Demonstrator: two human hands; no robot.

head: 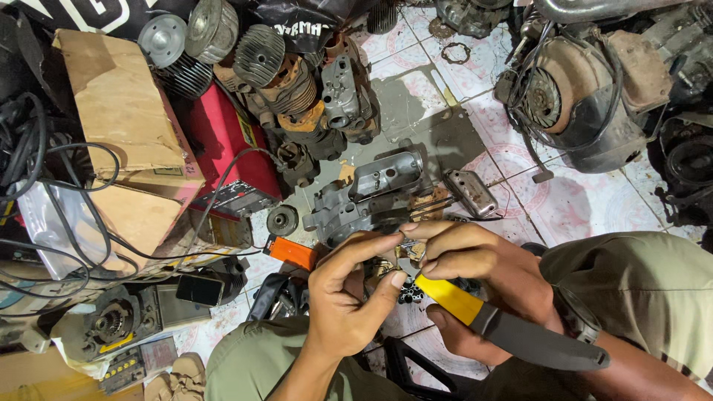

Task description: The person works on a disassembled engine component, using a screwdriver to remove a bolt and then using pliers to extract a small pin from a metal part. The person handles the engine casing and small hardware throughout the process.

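- the right hand [475, 278] is clamped round a tool with a yellow and black handle [505, 323]; the handle runs down and away from the palm toward the right wrist, and the working end is hidden behind the fingers.
- the left hand [349, 297] is just beside the right, thumb and forefinger pinched together on a small part; the part is too hidden to name.
- the thumb tip of the left hand touches the yellow end of the handle.
- just beyond both hands, on the tiled floor [579, 204], lies a grey metal engine casing [371, 197], with a small ribbed metal cover [470, 193] beside it on the right hand's side.
- to the outside of the left hand lies an orange box-shaped object [292, 252] on a black cable.
- farther beyond the left hand stand finned engine cylinders [260, 56], a red case [223, 148] and a cardboard box [122, 111].
- far beyond the right hand sits a dirty engine block [587, 96].
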